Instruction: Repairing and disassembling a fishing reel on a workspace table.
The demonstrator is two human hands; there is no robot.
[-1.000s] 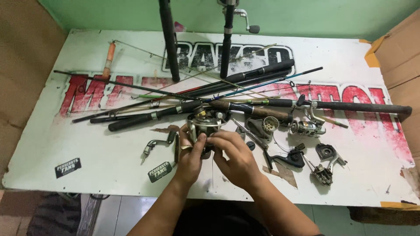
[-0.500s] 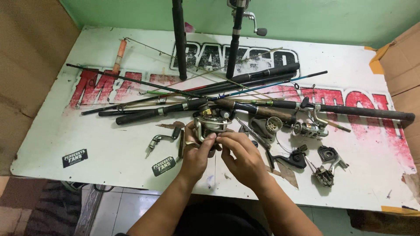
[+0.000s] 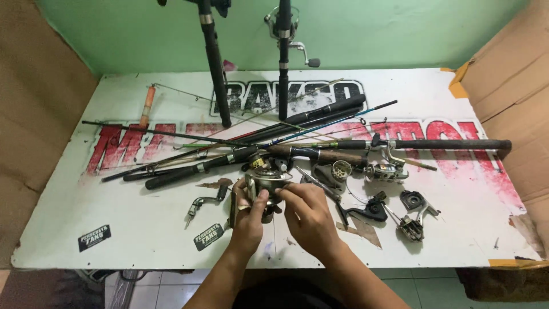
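My left hand (image 3: 249,220) grips a silver spinning reel (image 3: 267,182) from the left, just above the white table (image 3: 143,240), thumb on the reel's body. My right hand (image 3: 309,216) pinches the reel's right side with its fingertips. The reel sits against the butt of a dark fishing rod (image 3: 229,159). A loose crank handle (image 3: 203,204) lies on the table left of my left hand.
Several rods lie crossed over the table's middle, one long black-handled rod (image 3: 446,144) reaching right. Two rods (image 3: 214,63) lean upright against the green wall. Reel parts (image 3: 412,214), a spool (image 3: 341,170) and a black handle piece (image 3: 369,210) lie to the right. Cardboard flanks both sides.
Both hands stay on the reel, with the right fingers shifted slightly on its side. The camera has tilted, so the table sits lower in view.
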